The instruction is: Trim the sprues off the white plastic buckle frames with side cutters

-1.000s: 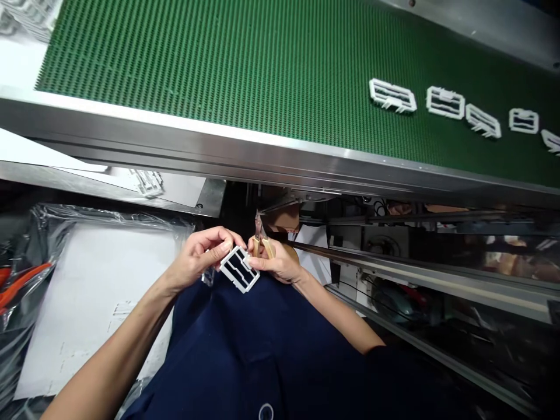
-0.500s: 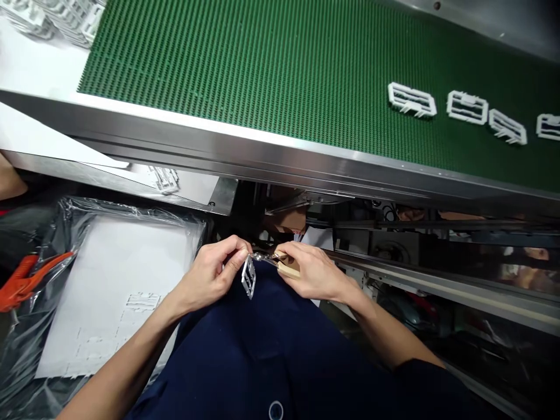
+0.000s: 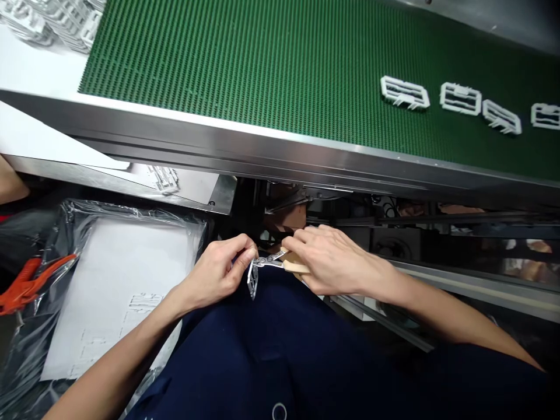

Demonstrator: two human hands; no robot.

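Pinched between the thumb and fingers of my left hand (image 3: 225, 265) is a white plastic frame part (image 3: 252, 281), hanging down in front of my dark blue clothing. My right hand (image 3: 330, 262) is closed around the cream handles of a pair of nippers (image 3: 296, 268). The metal jaws point left and meet the top of the part beside my left fingertips. Whether the jaws are closed on the plastic is too small to tell.
A green conveyor belt (image 3: 227, 64) carries several white frame parts (image 3: 461, 98) on its right. An orange-handled tool (image 3: 26, 286) lies left, by a plastic-lined box (image 3: 131, 251) holding white sheet. Stacked white parts (image 3: 65, 23) stand upper left. Another person's arm (image 3: 11, 182) shows at the left edge.
My right forearm has swung up and outward, and the nippers' handles look further apart. The held part has turned more edge-on. Parts on the belt sit slightly further left and higher in view.
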